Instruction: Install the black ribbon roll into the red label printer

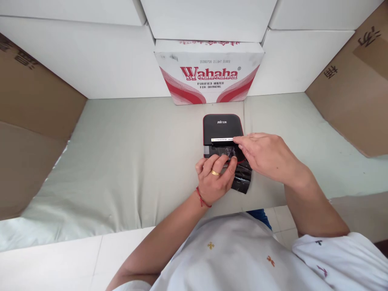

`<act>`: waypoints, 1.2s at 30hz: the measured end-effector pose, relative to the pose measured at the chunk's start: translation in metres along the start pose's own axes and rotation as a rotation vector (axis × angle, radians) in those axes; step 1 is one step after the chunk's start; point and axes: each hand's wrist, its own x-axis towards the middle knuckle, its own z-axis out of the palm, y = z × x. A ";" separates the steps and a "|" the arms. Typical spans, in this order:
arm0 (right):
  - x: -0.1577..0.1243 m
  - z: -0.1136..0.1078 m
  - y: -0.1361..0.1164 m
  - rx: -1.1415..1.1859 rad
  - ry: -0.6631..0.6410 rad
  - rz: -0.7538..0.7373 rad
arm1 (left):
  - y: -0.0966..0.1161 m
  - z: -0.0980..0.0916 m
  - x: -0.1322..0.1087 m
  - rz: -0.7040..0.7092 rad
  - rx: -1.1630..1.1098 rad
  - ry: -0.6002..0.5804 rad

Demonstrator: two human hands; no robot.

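Note:
A small black printer (222,129) with a red edge lies flat on the cloth-covered table, a white warning strip (222,140) across its lid. My left hand (216,176), wearing a ring and a red string, curls its fingers over the printer's front end and holds glossy dark film (242,182) there. A loose end of that film sticks out to the right, below the printer. At the printer's right side, my right hand (266,155) is closed, fingers together. Its index fingertip touches the strip's right end, and its thumb sits just below, against the printer. My left fingertips are partly hidden.
Behind the printer stands a white and red Wahaha water carton (209,74). White boxes (121,60) line the back. Brown cardboard boxes stand at the left (36,109) and right (357,89). Pale green cloth (136,153) covers the table, slightly wrinkled toward its front edge.

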 end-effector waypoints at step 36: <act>-0.042 0.077 -0.027 0.526 0.606 -0.127 | -0.071 0.016 0.021 -1.069 -1.350 0.032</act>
